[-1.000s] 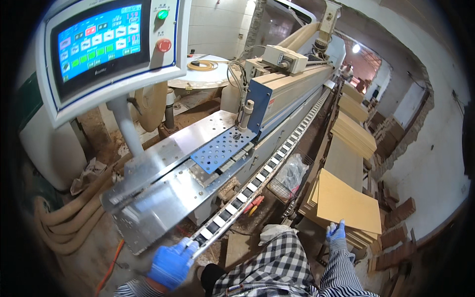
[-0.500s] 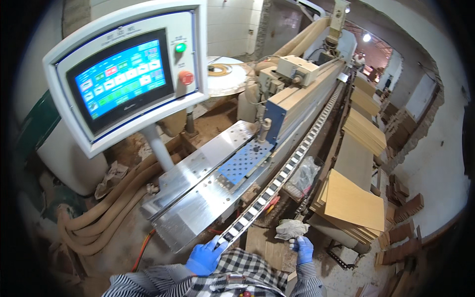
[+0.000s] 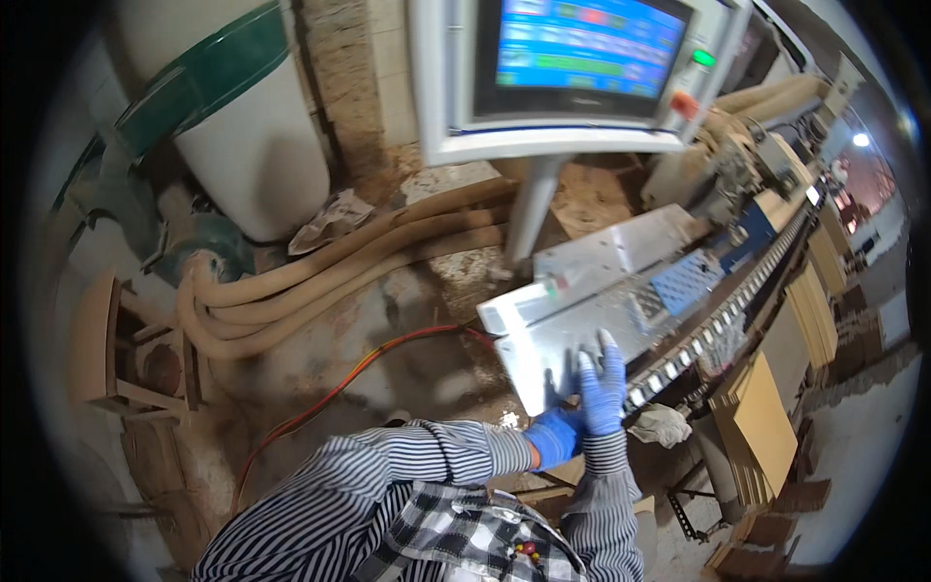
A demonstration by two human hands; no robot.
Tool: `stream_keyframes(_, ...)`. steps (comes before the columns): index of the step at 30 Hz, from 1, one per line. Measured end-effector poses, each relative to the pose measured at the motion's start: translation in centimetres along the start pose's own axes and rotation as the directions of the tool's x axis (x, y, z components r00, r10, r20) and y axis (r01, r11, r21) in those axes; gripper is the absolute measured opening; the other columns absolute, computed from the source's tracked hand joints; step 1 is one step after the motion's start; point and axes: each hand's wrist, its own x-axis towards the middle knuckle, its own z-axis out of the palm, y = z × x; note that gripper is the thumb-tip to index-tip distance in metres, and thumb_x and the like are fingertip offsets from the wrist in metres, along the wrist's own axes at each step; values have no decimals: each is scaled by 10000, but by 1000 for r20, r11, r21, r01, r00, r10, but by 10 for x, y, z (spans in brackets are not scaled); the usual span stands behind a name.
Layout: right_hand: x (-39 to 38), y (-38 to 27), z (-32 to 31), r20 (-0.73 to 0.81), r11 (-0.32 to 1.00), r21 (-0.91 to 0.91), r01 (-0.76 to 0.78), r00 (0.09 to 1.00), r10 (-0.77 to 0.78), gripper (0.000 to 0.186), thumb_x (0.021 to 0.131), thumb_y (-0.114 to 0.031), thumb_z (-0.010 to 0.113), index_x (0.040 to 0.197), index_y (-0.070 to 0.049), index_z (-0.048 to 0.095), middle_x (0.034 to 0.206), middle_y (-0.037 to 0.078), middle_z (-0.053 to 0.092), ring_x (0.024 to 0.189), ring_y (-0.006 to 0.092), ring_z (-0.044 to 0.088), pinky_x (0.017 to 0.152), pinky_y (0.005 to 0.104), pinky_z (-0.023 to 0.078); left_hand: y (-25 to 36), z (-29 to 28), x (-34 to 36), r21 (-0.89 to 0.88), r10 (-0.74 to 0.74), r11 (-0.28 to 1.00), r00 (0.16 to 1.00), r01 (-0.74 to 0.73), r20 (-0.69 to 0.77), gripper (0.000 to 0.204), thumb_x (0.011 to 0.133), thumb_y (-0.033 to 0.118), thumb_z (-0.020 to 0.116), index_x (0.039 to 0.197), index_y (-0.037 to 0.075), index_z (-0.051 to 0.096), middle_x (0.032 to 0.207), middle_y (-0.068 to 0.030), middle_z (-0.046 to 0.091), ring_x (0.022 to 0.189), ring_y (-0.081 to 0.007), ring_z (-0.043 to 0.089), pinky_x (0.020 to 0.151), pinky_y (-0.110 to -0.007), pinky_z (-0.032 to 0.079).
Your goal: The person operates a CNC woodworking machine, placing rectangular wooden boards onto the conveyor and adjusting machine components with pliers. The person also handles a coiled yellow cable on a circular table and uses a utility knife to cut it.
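Both my hands wear blue gloves and meet at the near end of a shiny metal machine table (image 3: 543,335). My right hand (image 3: 603,393) stretches its whitish-tipped fingers forward over the table's right edge, with nothing seen in it. Whether it touches the metal I cannot tell. My left hand (image 3: 555,438) lies against it, low at the table's near corner; its fingers are mostly hidden. Just right of my hands runs the end of a black-and-white segmented track (image 3: 669,369). A crumpled whitish bag or cloth (image 3: 659,425) lies beyond it.
A control panel (image 3: 582,136) on a post (image 3: 533,209) stands ahead. Thick tan hoses (image 3: 359,262) and a red-orange cable (image 3: 339,388) cross the floor at left, near a small wooden stool (image 3: 136,349). Stacked tan boards (image 3: 761,417) stand at right.
My view has swung left and down. My right hand has left its place by the crumpled bag and come across to my left hand, which was at the track's end.
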Motion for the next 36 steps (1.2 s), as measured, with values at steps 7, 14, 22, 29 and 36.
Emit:
stream_keyframes(7, 9, -13, 90, -54, 729, -682, -57, 998, 27, 579, 858, -384, 572, 1291, -11, 481, 1134, 218, 553, 1066, 376, 484, 965, 461, 364, -213, -24, -250, -590, -58, 790, 979, 166, 197, 499, 956, 441, 439, 1358, 146, 456, 1338, -99, 513, 1199, -267, 514, 1016, -364, 391)
stream_keyframes(14, 40, -35, 175, -570, 593, -424, -684, 711, 412, 872, 733, -469, 724, 1335, 66, 387, 1347, 266, 431, 1240, 380, 411, 1055, 413, 304, -419, -97, -394, -459, -636, 656, 766, 599, 91, 416, 918, 384, 463, 1231, 132, 572, 1179, -144, 607, 1076, -314, 576, 941, -389, 445)
stream_keyframes(22, 64, -13, 184, -784, 623, -378, -685, 594, 178, 679, 799, -283, 691, 1313, 69, 421, 1236, 257, 523, 1146, 367, 501, 1005, 413, 369, -580, -293, -175, -386, -188, 916, 965, 106, -181, 397, 937, 367, 480, 1255, 139, 548, 1118, -185, 617, 1033, -360, 582, 885, -404, 471)
stream_keyframes(29, 62, -17, 209, -951, 155, -284, -946, 299, 83, 586, 851, -263, 625, 1305, 58, 440, 1258, 245, 518, 1157, 364, 500, 1006, 408, 376, -742, -403, -79, -244, -183, 952, 983, 184, 28, 403, 924, 375, 493, 1249, 147, 562, 1197, -154, 596, 1095, -338, 563, 951, -390, 437)
stream_keyframes(36, 77, -43, 258, -994, -183, -81, -980, 94, -61, 499, 903, -242, 559, 1296, 48, 460, 1280, 232, 513, 1167, 360, 499, 1007, 403, 383, -910, -444, -81, -260, -456, 844, 883, 469, 112, 391, 908, 351, 516, 1196, 98, 592, 1198, -142, 603, 1077, -313, 583, 936, -368, 452)
